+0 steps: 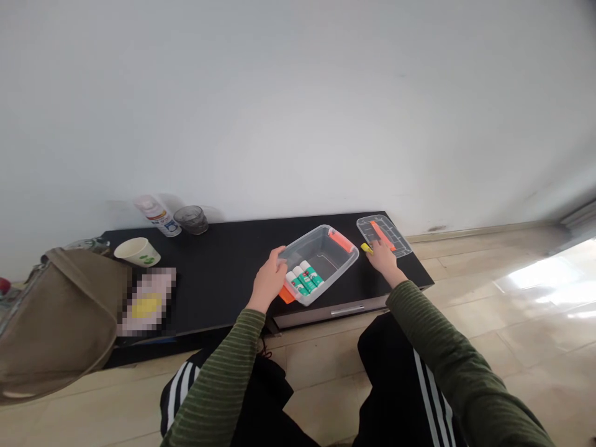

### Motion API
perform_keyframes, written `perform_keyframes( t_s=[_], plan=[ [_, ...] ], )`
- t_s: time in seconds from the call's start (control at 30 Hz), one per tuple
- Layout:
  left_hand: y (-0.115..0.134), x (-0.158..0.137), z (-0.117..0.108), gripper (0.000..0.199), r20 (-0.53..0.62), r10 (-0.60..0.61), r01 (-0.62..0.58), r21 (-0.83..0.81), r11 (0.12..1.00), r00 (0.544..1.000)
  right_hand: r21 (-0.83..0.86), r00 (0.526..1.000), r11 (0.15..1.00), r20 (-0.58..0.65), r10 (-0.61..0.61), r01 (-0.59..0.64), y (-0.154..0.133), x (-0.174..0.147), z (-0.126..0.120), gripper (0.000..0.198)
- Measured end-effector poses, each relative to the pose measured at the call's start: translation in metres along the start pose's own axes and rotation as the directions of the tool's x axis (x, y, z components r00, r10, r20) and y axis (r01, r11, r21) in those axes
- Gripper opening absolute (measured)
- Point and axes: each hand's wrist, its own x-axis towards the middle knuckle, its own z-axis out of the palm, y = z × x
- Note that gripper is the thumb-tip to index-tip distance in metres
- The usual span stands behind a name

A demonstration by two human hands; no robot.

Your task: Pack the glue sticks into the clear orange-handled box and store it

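Observation:
A clear plastic storage box with orange clips stands on the black cabinet. Several green-and-white tubes, which look like glue sticks, lie side by side at its near-left end. My left hand is closed on the box's left rim, thumb over the edge. To the right, my right hand is closed around a small yellow object; its kind is too small to tell. Under and beyond that hand lies the clear box lid with an orange strip across it.
On the left of the black cabinet stand a paper cup, a spray can and a dark glass. A brown bag sits at the far left, beside a blurred-out packet. A wall rises behind.

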Motion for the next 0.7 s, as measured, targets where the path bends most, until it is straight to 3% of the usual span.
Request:
perform_keyframes(
  t_s=[0.1, 0.3, 0.37, 0.43, 0.5, 0.57, 0.63, 0.7],
  plan=[
    [-0.004, 0.002, 0.0, 0.056, 0.006, 0.024, -0.024, -0.021, 0.999, 1.0, -0.111, 0.983, 0.993, 0.171, 0.063, -0.044, 0.006, 0.001, 0.013, 0.045],
    [-0.002, 0.002, -0.002, 0.057, 0.021, 0.029, -0.028, -0.055, 0.998, 0.999, -0.042, 0.954, 0.992, 0.271, 0.127, -0.12, 0.0, 0.002, 0.01, 0.032],
    [-0.001, 0.003, -0.002, 0.057, 0.021, 0.035, -0.034, -0.063, 0.997, 0.999, 0.081, 0.975, 0.99, 0.2, 0.102, -0.12, -0.002, 0.0, 0.0, 0.03],
    [-0.002, 0.004, -0.002, 0.057, 0.024, 0.039, -0.037, -0.065, 0.997, 0.999, 0.259, 0.998, 0.964, 0.01, 0.067, -0.067, -0.01, -0.007, -0.013, 0.033],
    [-0.004, 0.006, -0.001, 0.058, 0.027, 0.045, -0.044, -0.069, 0.997, 0.999, 0.393, 0.976, 0.918, -0.216, 0.038, 0.051, -0.025, -0.02, -0.027, 0.038],
    [-0.006, 0.008, -0.001, 0.057, 0.034, 0.061, -0.058, -0.077, 0.995, 0.998, 0.433, 0.938, 0.881, -0.344, -0.034, 0.191, -0.047, -0.036, -0.04, 0.04],
    [-0.007, 0.012, 0.0, 0.057, 0.052, 0.073, -0.068, -0.088, 0.994, 0.996, 0.399, 0.934, 0.864, -0.3, -0.192, 0.306, -0.074, -0.05, -0.048, 0.038],
    [-0.008, 0.015, 0.0, 0.057, 0.073, 0.086, -0.078, -0.102, 0.992, 0.994, 0.305, 0.93, 0.879, -0.128, -0.344, 0.367, -0.099, -0.058, -0.05, 0.032]
  ],
)
